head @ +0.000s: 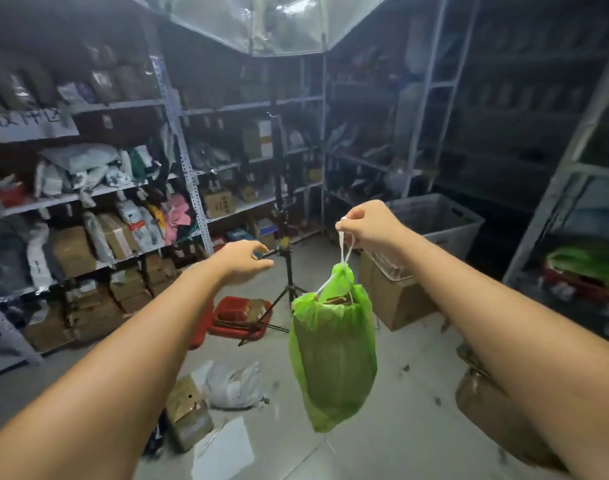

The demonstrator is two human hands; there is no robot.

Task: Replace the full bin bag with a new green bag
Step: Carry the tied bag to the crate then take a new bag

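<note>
As right hand (367, 225) pinches its drawstring (344, 249), green bag (334, 351) hangs below, left hand (242, 263) spread.

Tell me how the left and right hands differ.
The right hand grips the drawstring of the hanging green bag; the left hand holds nothing. The right hand is curled tight; the left hand is loosely spread. Both reach forward.
</note>
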